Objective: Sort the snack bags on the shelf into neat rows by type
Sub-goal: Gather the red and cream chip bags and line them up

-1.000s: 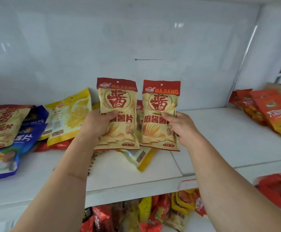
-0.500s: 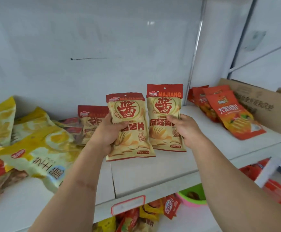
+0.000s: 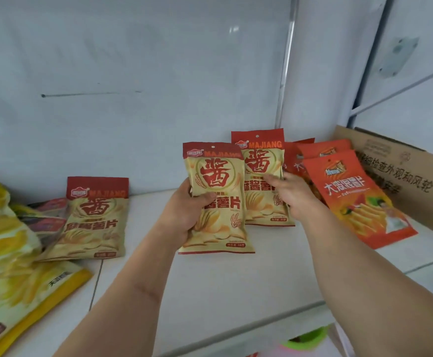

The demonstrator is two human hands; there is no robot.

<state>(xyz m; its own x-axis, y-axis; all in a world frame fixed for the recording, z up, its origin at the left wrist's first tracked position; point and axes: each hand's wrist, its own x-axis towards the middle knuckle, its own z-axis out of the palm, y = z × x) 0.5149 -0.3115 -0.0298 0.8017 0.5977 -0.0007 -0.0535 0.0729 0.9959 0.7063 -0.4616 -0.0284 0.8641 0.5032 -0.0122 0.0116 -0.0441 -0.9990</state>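
Here the left hand gripped a beige Majiang chip bag by its left edge, thumb curled over the front, bag upright above the white shelf and overlapping a second Majiang bag that the right hand pinched on its right side, bottom edge at the shelf. Both were glossy flat pouches with dark red top bands and red characters. Farther left a third matching bag leaned on yellow bags; right, orange-red bags lay against a cardboard box.
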